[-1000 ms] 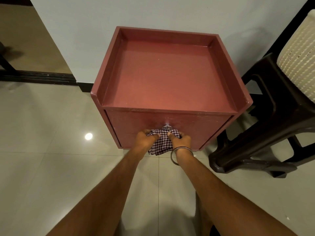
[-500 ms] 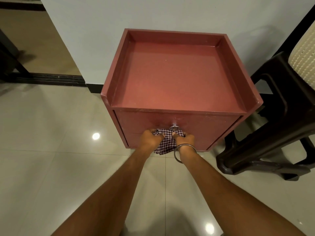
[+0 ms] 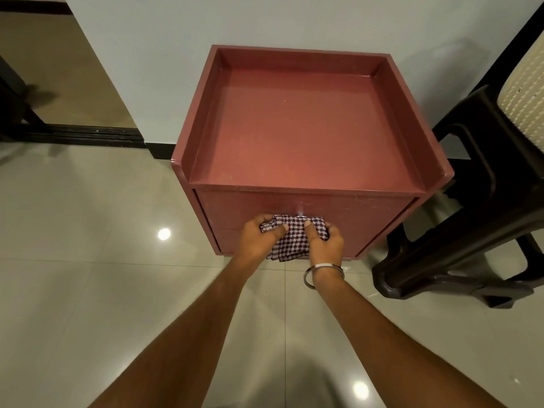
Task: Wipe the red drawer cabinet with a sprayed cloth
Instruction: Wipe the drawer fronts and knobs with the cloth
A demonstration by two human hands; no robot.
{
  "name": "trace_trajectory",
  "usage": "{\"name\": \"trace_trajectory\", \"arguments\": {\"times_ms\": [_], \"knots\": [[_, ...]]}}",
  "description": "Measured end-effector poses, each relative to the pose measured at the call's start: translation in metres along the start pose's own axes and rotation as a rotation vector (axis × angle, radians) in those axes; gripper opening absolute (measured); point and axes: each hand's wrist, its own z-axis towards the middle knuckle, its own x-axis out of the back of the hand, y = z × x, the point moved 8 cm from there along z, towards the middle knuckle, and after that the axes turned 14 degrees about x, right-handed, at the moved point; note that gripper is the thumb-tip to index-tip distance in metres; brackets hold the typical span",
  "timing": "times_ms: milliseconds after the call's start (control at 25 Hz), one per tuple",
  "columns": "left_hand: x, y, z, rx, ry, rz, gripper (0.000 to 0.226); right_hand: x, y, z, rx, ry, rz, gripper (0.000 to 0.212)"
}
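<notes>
The red drawer cabinet (image 3: 297,134) stands on the floor against a pale wall, its recessed top bare. A purple-and-white checked cloth (image 3: 294,238) is bunched against the drawer front just below a small metal knob (image 3: 300,214). My left hand (image 3: 259,238) grips the cloth's left end, thumb on top. My right hand (image 3: 325,241), a metal bangle on its wrist, grips the right end. Both hands sit side by side in front of the drawer; the cloth's lower edge hangs between them.
A dark plastic stool (image 3: 477,207) stands close to the cabinet's right side, with a cream woven basket (image 3: 527,92) on it. Glossy beige floor tiles (image 3: 88,260) spread to the left and toward me. A dark threshold strip (image 3: 88,134) runs along the back left.
The view has shifted so the cabinet appears further right and lower. Both hands have stayed on the cloth at the drawer front, spreading slightly apart along it.
</notes>
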Motion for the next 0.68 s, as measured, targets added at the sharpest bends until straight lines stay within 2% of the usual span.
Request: {"name": "trace_trajectory", "arguments": {"times_ms": [200, 400, 560, 680], "knots": [[-0.001, 0.002, 0.006, 0.049, 0.047, -0.006, 0.041, -0.003, -0.002, 0.003, 0.032, -0.004, -0.08, 0.02], [-0.008, -0.003, 0.009, 0.091, 0.068, 0.019, 0.039, -0.004, 0.012, 0.011, -0.059, -0.065, -0.179, 0.028], [-0.006, -0.005, 0.006, 0.046, 0.023, -0.032, 0.035, -0.002, 0.007, 0.007, -0.028, -0.044, -0.074, 0.018], [-0.003, -0.001, 0.0, 0.002, -0.028, -0.156, 0.023, -0.001, -0.001, 0.005, 0.014, 0.006, 0.03, 0.014]]}}
